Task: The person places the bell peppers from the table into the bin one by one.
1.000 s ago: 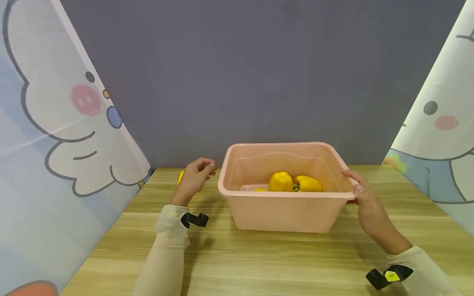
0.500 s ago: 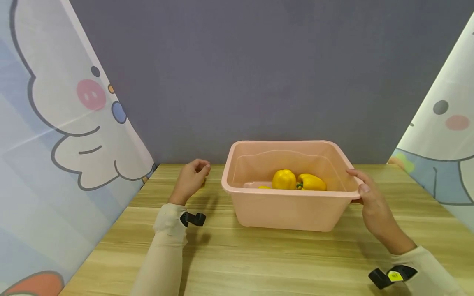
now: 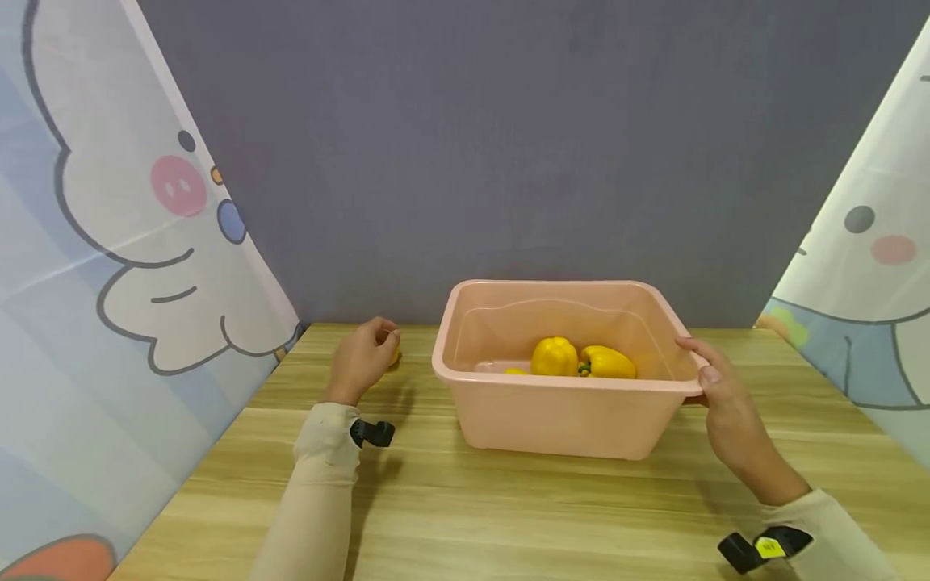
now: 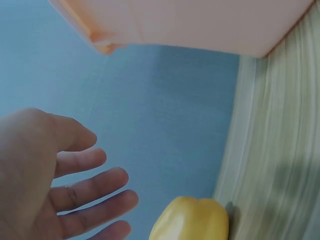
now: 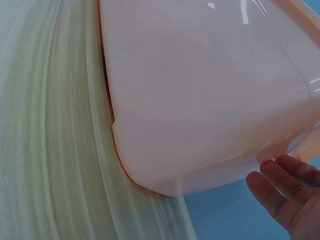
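Note:
A pink plastic tub [image 3: 552,415] stands on the table, with yellow bell peppers inside: one upright [image 3: 555,357], another lying on its side [image 3: 609,363]. Only a bit of yellow shows left of them above the near rim. My right hand [image 3: 734,415] grips the tub's right rim, thumb on top and fingers [image 5: 272,192] beneath. Left of the tub, my left hand [image 3: 361,361] hovers by a further yellow bell pepper [image 4: 192,220], which the hand mostly hides in the head view. In the left wrist view its fingers [image 4: 95,190] are loosely spread, apart from that pepper.
The wood-grain table [image 3: 465,516] runs back to a dark grey wall [image 3: 538,145]. Cartoon-printed sheets flank it on the left [image 3: 94,242] and right [image 3: 872,282]. The tub's wall rises between my two hands.
My left hand has shifted left, away from the tub. The loose pepper, first seen at the hand's left, now peeks out at its right. My right hand keeps its grip on the rim.

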Demonstrator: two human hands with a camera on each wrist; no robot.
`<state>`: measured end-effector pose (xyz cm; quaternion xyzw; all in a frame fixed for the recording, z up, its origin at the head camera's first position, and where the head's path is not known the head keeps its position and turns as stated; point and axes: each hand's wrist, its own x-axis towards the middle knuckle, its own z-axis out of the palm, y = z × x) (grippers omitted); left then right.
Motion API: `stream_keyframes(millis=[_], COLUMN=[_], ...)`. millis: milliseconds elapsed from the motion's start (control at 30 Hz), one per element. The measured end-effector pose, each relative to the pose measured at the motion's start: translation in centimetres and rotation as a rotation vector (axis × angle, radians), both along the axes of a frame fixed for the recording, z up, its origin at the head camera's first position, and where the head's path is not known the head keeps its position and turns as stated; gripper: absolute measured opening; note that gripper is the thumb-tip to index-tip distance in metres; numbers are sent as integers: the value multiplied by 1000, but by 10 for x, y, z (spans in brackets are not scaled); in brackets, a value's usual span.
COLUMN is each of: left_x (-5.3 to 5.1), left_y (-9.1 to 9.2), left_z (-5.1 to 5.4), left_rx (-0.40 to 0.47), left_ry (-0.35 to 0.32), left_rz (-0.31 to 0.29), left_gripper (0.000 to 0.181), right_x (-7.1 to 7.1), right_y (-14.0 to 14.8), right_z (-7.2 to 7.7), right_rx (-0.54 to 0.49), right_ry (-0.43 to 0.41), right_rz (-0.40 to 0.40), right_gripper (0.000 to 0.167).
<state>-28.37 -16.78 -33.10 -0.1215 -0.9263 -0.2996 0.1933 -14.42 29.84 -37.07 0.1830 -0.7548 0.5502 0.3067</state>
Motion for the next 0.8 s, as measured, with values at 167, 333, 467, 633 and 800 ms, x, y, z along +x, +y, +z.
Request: stream_keyframes(millis=[167, 333, 467, 633, 800], left_x=[-1, -4, -8, -12, -17], left_y=[-5, -11, -16, -21, -24], left_z=[-1, -5, -11, -14, -17], left_rx=[-80, -158, -194, -191, -190], left_ry=[32, 98, 131, 75, -16], left_rz=[53, 77, 85, 100, 103], left_gripper=[30, 28, 29, 37, 49], right_x=[0, 0, 0, -1, -3], right_y=[0, 0, 0, 0, -1], right_z=[0, 0, 0, -1, -1], right_rx=[-8, 20, 17, -64, -117], right_ry=[2, 24, 27, 12, -3], right_rz=[23, 16, 20, 72, 104], right_gripper=[44, 45, 45, 44, 43])
